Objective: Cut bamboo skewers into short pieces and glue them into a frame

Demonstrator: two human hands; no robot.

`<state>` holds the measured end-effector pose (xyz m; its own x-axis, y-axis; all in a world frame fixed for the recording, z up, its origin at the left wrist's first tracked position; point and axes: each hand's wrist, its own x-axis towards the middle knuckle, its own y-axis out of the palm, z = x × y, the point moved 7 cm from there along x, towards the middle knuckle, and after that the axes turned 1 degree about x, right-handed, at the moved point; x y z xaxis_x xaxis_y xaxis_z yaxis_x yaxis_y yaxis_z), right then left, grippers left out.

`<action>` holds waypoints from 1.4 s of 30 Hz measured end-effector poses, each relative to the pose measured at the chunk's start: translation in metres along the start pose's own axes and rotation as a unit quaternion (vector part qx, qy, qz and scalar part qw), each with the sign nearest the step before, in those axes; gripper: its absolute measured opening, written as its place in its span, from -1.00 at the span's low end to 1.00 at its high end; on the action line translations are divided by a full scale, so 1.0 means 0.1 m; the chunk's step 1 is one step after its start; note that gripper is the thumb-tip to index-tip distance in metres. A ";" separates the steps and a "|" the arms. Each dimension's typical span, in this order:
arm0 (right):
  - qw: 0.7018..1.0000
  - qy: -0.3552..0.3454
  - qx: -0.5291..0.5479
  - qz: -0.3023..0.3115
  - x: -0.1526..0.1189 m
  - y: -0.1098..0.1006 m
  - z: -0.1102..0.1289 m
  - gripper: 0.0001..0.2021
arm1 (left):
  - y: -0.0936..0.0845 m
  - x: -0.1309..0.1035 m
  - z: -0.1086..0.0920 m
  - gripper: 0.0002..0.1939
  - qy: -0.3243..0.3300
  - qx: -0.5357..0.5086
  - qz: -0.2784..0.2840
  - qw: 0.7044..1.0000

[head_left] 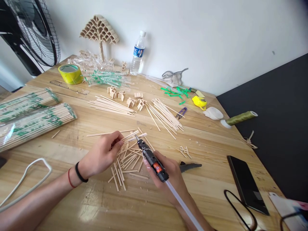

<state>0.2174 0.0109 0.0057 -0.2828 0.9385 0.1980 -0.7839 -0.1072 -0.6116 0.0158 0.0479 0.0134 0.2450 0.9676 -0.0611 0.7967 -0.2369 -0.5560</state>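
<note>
My left hand (108,152) pinches short wooden sticks (131,136) over the middle of the table; how many is hard to make out. In my right hand (169,173) is a black hot glue gun (151,158), a long clear glue stick (184,205) running out of its back. The gun's nozzle points at the held sticks, close to them; whether it touches them I cannot tell. Below both hands lies a loose pile of cut sticks (130,160). Right of the gun, a dark blade (191,166) shows partly behind my right hand.
Long sticks (166,117) and small glued stick pieces (131,102) lie beyond my hands. Packed stick bundles (38,122) and yellow tape (70,74) are left. A bottle (138,54) and a stick-built tree (99,33) stand at the back. Right are purple snips (182,112) and a phone (247,184).
</note>
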 end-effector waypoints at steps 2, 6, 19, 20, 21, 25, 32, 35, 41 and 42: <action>1.000 0.011 0.001 -0.008 0.00 -0.02 -0.01 -0.90 | 0.00 0.00 0.00 -0.74 0.000 0.003 0.000 1.000; 1.000 0.007 -0.006 -0.009 0.00 -0.02 -0.01 -0.89 | 0.01 0.01 0.01 -0.74 -0.002 0.005 -0.001 1.000; 1.000 0.017 0.016 -0.020 0.01 -0.04 -0.01 -0.93 | 0.01 0.01 0.03 -0.74 0.010 -0.002 -0.008 1.000; 1.000 0.015 0.018 -0.019 0.01 -0.04 0.00 -0.94 | 0.01 0.00 0.02 -0.74 0.011 -0.002 -0.007 1.000; 1.000 0.012 0.017 -0.018 0.01 -0.03 0.00 -0.95 | 0.01 0.00 0.02 -0.75 0.011 -0.002 -0.007 1.000; 1.000 -0.011 0.007 -0.007 0.01 -0.01 0.02 -0.89 | 0.00 -0.01 0.02 -0.75 0.005 -0.009 -0.009 1.000; 0.999 -0.034 0.006 -0.026 0.05 -0.05 0.04 -0.87 | 0.00 -0.01 0.05 -0.74 -0.011 -0.022 -0.012 1.000; 0.999 -0.029 0.018 0.014 0.04 0.01 0.02 -0.90 | 0.01 0.00 0.05 -0.73 -0.019 -0.037 0.000 0.999; 0.996 -0.010 0.057 0.068 0.00 0.08 -0.01 -0.90 | 0.03 0.00 0.05 -0.70 -0.029 -0.073 0.019 0.997; 0.996 -0.010 0.059 0.070 0.00 0.08 -0.01 -0.88 | 0.03 0.00 0.05 -0.70 -0.030 -0.075 0.020 0.996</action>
<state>0.2115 0.0100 0.0002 -0.4030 0.9055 0.1330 -0.7952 -0.2745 -0.5406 0.0156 0.0473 0.0072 0.2493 0.9593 -0.1328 0.8619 -0.2823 -0.4213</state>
